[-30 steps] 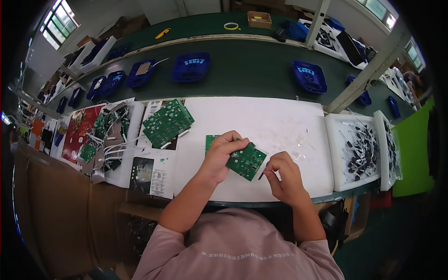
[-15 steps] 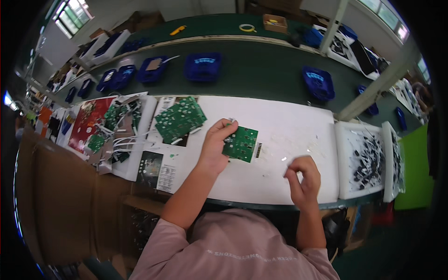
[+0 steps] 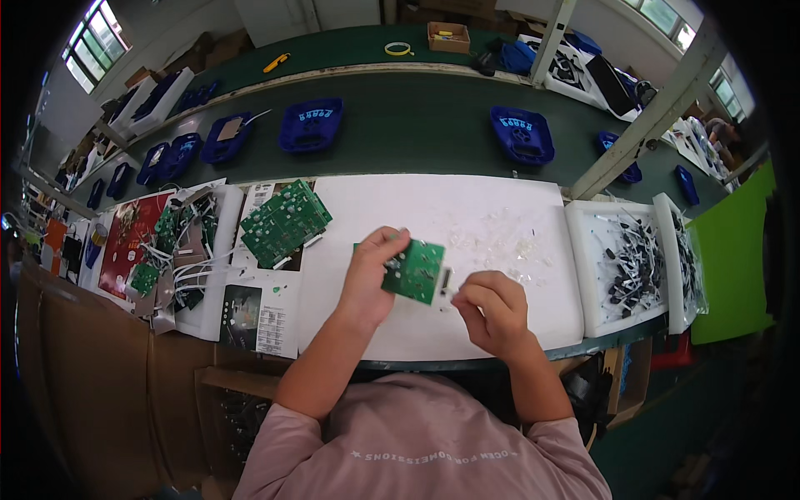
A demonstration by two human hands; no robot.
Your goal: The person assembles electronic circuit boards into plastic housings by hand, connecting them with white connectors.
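My left hand (image 3: 372,272) grips a small green circuit board (image 3: 414,272) by its left edge and holds it just above the white work mat (image 3: 450,208). Beside the board's right edge, my right hand (image 3: 493,308) has its fingers pinched together on a tiny part that is too small to make out. A scatter of small clear parts (image 3: 510,237) lies on the mat just beyond the board.
A stack of green circuit boards (image 3: 285,222) lies to the left, next to printed sheets (image 3: 250,308) and wired boards (image 3: 179,250). White trays of dark components (image 3: 629,267) stand at the right. Blue trays (image 3: 522,133) sit on the green conveyor (image 3: 400,125) behind.
My right hand has come in from the lower right to the board's right edge. My left hand has kept hold of the board and turned it a little.
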